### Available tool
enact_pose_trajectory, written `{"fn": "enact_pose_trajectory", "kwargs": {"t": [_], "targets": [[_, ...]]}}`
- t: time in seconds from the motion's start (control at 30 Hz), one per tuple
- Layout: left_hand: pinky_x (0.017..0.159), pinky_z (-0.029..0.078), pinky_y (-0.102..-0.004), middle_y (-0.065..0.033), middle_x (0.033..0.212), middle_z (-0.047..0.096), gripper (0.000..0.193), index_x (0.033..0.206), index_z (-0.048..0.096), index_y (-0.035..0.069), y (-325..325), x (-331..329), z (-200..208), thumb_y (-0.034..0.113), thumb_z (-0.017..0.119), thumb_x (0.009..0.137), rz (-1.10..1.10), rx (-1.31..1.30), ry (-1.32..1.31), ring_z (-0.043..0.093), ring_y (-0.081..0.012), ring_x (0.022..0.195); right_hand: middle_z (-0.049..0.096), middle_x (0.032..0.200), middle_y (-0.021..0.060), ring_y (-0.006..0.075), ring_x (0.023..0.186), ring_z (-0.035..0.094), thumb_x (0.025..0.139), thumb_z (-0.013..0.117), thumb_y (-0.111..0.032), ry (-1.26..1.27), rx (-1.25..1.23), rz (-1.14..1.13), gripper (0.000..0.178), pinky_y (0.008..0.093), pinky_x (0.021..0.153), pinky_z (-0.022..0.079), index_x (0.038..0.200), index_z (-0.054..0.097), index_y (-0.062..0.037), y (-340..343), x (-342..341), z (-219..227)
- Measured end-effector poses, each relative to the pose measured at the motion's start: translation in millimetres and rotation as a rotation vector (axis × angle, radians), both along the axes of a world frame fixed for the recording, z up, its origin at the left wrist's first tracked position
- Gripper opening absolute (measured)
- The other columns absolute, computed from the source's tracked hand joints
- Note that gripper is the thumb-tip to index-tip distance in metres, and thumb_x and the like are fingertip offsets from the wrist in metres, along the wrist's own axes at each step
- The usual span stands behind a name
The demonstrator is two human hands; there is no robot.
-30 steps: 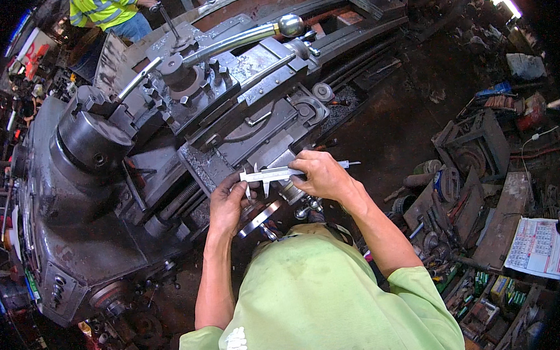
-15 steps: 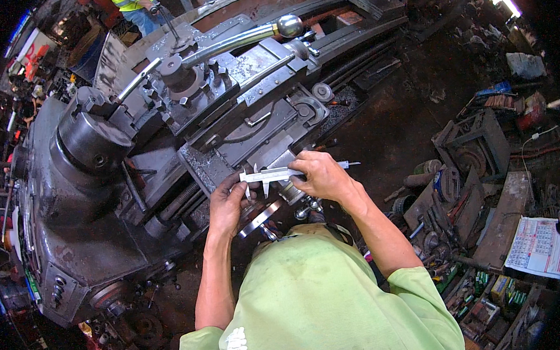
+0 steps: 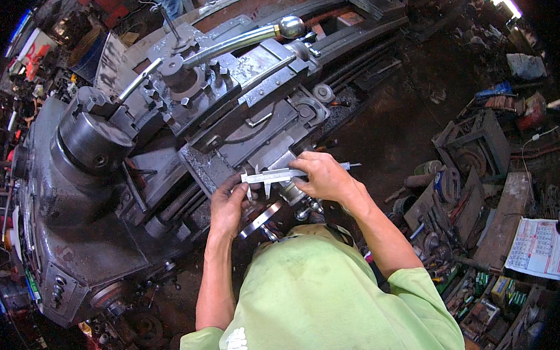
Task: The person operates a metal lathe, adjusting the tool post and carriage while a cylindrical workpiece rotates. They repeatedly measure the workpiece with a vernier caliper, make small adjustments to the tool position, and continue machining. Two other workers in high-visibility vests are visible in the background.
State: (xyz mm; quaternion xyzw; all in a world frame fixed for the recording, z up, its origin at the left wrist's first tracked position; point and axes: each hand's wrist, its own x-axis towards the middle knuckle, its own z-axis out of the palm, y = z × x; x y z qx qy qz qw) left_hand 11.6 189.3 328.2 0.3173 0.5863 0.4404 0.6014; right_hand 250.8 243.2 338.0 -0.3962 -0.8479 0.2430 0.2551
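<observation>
Between my two hands I hold a silver vernier caliper (image 3: 272,176) level over the front of a metal lathe. My left hand (image 3: 228,202) is closed on its jaw end, fingertips dark with grime. My right hand (image 3: 322,177) grips the sliding part and beam, and the thin end of the beam sticks out beyond it. The caliper's jaws stand apart, with no workpiece visible between them. Just below the caliper is a shiny handwheel (image 3: 261,218) of the lathe. Past my hands lies the lathe carriage (image 3: 272,151), with metal chips scattered on it.
The lathe chuck (image 3: 95,138) sits at left, and a long ball-ended lever (image 3: 236,43) crosses the tool post (image 3: 174,75). At right are a metal frame (image 3: 474,144), a wooden plank (image 3: 504,222), a printed paper sheet (image 3: 538,247) and scattered tools. Someone's jeans (image 3: 165,1) show at the top.
The person in the yellow vest at the top has shifted mostly out of view, leaving only a bit of jeans. My hands and the caliper have hardly moved.
</observation>
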Motion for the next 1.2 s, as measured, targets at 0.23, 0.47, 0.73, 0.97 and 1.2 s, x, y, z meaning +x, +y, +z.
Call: {"fn": "enact_pose_trajectory", "kwargs": {"t": [0.23,0.47,0.73,0.97,1.2], "targets": [[0.072,0.055,-0.0296,-0.0111,0.101,0.069,0.034,0.127,0.057,-0.002,-5,-1,5,0.011,0.058,0.096,-0.068,0.068,0.072,0.064,-0.0152,0.083,0.065,0.093,0.0213,0.0389,0.09,0.063,0.081,0.069,-0.018,-0.016,-0.197,0.022,0.036,0.0446,0.08,0.051,0.111,0.066,0.0019,0,6,22],[0.069,0.052,-0.0267,-0.0041,0.093,0.066,0.035,0.127,0.059,0.0,-8,-2,6,0.015,0.061,0.095,-0.166,0.125,0.175,0.059,-0.0101,0.078,0.065,0.086,0.0204,0.0369,0.077,0.064,0.087,0.065,-0.015,0.09,-0.17,0.077,0.021,0.0422,0.069,0.051,0.103,0.068,-0.0016,0,-9,34],[0.079,0.049,-0.0278,-0.0013,0.093,0.065,0.032,0.121,0.062,-0.001,-9,2,10,0.017,0.06,0.095,-0.195,0.196,0.231,0.057,-0.0092,0.083,0.063,0.078,0.0234,0.04,0.072,0.064,0.086,0.069,-0.017,0.076,-0.314,-0.032,0.02,0.0422,0.064,0.049,0.091,0.065,0.0021,0,-17,56],[0.08,0.052,-0.0322,-0.0072,0.098,0.071,0.037,0.12,0.065,0.001,-62,-58,1,0.029,0.061,0.096,-0.274,0.172,0.053,0.063,-0.0144,0.084,0.065,0.091,0.0188,0.0328,0.081,0.065,0.075,0.077,-0.019,-0.082,-0.197,0.24,0.041,0.0394,0.072,0.053,0.11,0.065,-0.0019,21,-29,166],[0.103,0.043,-0.0475,-0.0264,0.123,0.061,0.062,0.136,0.051,0.004,-117,-83,-96,0.038,0.065,0.086,-0.542,-0.241,0.911,0.057,-0.0427,0.117,0.064,0.094,0.0182,0.0393,0.087,0.063,0.066,0.073,-0.008,-0.036,0.69,0.368,0.039,0.0443,0.079,0.051,0.103,0.062,-0.0016,141,-111,297]]}}
